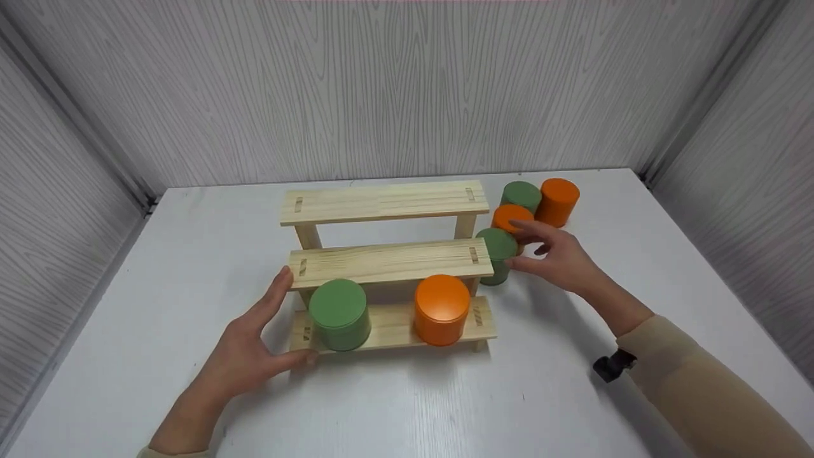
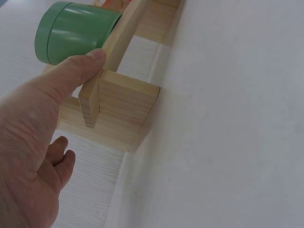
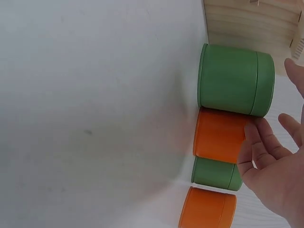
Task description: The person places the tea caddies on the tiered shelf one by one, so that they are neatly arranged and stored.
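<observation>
A three-tier wooden shelf (image 1: 391, 264) stands on the table. On its lowest tier are a green lidded canister (image 1: 340, 315) at the left and an orange canister (image 1: 442, 310) at the right. My left hand (image 1: 245, 350) spans the shelf's left end, thumb on the lowest plank's front edge and a finger at the middle plank's end. To the right of the shelf, my right hand (image 1: 556, 254) is spread beside a nearer green canister (image 3: 232, 80) and an orange canister (image 3: 221, 135), fingers over the orange one. Whether they touch it I cannot tell.
Behind those two, another green canister (image 1: 521, 194) and another orange canister (image 1: 559, 202) stand close together at the table's back right. Grey wood-grain panels (image 1: 381, 89) enclose the white table (image 1: 407, 407) at the back and sides.
</observation>
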Demonstrator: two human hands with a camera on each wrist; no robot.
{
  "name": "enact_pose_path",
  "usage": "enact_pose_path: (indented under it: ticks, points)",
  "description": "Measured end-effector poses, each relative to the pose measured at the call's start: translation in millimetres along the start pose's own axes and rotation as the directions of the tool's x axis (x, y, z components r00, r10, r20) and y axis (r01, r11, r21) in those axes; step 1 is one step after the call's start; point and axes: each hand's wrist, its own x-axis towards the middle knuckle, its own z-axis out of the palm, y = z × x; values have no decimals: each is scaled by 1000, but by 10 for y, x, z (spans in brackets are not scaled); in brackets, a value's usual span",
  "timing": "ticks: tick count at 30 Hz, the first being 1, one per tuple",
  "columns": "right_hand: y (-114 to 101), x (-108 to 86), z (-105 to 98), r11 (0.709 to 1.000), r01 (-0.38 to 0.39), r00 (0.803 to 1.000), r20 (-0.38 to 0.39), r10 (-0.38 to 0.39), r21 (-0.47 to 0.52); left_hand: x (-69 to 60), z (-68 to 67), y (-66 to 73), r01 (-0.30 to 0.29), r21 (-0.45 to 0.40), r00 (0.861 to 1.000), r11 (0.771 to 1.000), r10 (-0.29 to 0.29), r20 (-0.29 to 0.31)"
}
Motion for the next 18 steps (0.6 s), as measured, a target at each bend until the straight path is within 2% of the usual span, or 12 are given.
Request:
enact_pose_path:
  ticks: [10, 18]
  points:
    - [3, 68, 107, 999, -8, 1000, -28, 7, -40, 2, 4, 1, -7, 14, 1000, 1000, 7, -1]
    - [-17, 100, 173, 999, -4, 999, -37, 2, -48, 4, -6, 10, -3, -27, 1000, 1000, 3, 6]
